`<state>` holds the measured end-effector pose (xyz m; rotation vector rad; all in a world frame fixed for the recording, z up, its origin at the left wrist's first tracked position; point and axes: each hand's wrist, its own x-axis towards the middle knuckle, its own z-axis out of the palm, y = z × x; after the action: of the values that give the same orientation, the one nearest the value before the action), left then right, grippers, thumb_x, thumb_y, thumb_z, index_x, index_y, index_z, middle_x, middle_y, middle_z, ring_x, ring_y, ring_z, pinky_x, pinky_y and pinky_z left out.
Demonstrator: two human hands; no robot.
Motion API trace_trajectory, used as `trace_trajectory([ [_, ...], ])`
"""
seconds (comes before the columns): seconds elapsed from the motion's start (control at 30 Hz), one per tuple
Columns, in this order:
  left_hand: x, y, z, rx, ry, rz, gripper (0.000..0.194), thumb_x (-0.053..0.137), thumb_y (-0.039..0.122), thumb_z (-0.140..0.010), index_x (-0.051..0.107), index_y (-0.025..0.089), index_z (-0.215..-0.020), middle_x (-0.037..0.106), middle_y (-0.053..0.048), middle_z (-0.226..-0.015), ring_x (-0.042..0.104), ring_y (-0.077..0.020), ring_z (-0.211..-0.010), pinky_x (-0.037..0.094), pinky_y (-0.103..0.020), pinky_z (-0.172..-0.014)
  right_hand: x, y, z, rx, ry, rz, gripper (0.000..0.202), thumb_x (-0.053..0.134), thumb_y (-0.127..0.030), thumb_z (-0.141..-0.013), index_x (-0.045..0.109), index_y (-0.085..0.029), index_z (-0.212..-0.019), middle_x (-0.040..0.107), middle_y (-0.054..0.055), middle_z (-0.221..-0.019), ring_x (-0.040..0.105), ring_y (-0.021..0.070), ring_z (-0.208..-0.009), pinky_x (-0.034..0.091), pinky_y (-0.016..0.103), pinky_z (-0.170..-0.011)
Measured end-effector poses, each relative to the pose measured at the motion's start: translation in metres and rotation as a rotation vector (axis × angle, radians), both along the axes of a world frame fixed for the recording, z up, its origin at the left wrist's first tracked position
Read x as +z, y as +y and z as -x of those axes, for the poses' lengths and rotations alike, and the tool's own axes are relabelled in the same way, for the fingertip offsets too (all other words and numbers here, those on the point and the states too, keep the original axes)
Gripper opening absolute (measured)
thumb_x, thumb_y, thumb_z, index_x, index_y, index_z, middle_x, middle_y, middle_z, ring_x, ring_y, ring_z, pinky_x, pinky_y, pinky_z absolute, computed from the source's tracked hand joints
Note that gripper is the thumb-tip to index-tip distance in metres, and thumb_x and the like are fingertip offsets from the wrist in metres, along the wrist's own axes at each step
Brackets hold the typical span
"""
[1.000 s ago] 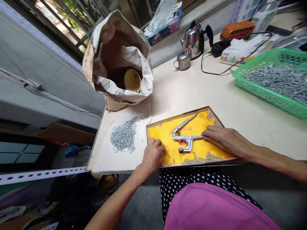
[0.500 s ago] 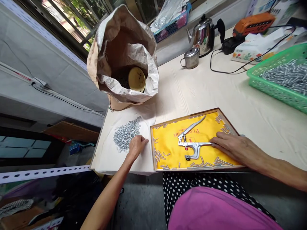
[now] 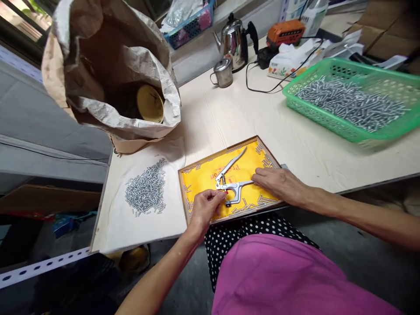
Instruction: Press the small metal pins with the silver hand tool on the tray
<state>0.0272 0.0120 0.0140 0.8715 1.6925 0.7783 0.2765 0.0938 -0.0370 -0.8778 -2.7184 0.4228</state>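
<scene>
My right hand (image 3: pixel 275 181) grips the lower handle of silver snap-fastener pliers (image 3: pixel 239 189), which lie over a shallow tray with their handles spread. At the pliers' jaw, my left hand (image 3: pixel 206 208) is closed in a pinch; whatever sits between its fingertips is too small to make out. The tray (image 3: pixel 181 183) has a brown rim and a yellow lining, with small metal rods scattered along its sides. Left of it, a heap of small shiny metal pieces (image 3: pixel 146 188) rests on a white cloth (image 3: pixel 114 227).
A large paper sack (image 3: pixel 108 116) with a yellow container (image 3: pixel 150 104) inside stands at the back left. A green basket (image 3: pixel 323 116) of metal pieces is at the right. Behind are a metal cup (image 3: pixel 223 73), a kettle (image 3: pixel 234 46) and an orange device (image 3: pixel 285 33) with a cable.
My left hand has moved right, from beside the metal heap to the pliers' jaw. My right hand still holds the handle. The view has swung right, showing more of the green basket.
</scene>
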Motion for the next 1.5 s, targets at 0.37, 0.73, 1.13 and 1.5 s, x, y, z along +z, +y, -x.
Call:
trace_trajectory([
  [0.37,-0.014,-0.004,-0.008,0.047,0.151,0.061,0.039,0.075,0.051,-0.068,0.066,0.014,-0.067,0.055,0.003,-0.054,0.041,-0.0078,-0.047,0.03,-0.021,-0.046,-0.007,-0.002,0.0,0.001,0.041,-0.016,0.021,0.041,-0.009,-0.098,0.056,-0.019,-0.088,0.06,0.007,-0.087,0.053,0.0176,-0.076,0.032,0.03,-0.063],
  [0.73,-0.02,0.011,0.002,-0.122,0.196,0.149,0.042,0.077,0.054,-0.063,0.066,0.014,-0.062,0.049,0.004,-0.048,0.04,-0.0078,-0.043,0.029,-0.022,-0.045,-0.001,-0.001,0.001,-0.004,0.044,0.023,0.022,0.038,-0.009,-0.097,0.054,-0.019,-0.087,0.061,0.007,-0.084,0.051,0.0166,-0.072,0.034,0.03,-0.062],
  [1.13,-0.013,0.015,0.001,-0.116,0.125,0.212,0.047,0.081,0.058,-0.056,0.066,0.014,-0.061,0.047,0.004,-0.046,0.037,-0.0064,-0.042,0.025,-0.02,-0.043,0.007,0.039,0.005,0.018,-0.056,-0.118,0.076,0.072,-0.06,-0.079,0.05,-0.015,-0.137,0.051,0.021,-0.144,0.048,0.0375,-0.122,0.044,0.049,-0.095],
  [1.5,-0.014,0.016,-0.001,-0.127,0.169,0.233,0.047,0.081,0.059,-0.059,0.064,0.015,-0.061,0.044,0.006,-0.044,0.034,-0.0065,-0.042,0.02,-0.022,-0.044,0.012,0.068,0.022,0.071,-0.179,-0.101,0.075,0.068,-0.07,-0.074,0.059,-0.013,-0.122,0.061,0.016,-0.118,0.051,0.0337,-0.106,0.039,0.05,-0.092],
])
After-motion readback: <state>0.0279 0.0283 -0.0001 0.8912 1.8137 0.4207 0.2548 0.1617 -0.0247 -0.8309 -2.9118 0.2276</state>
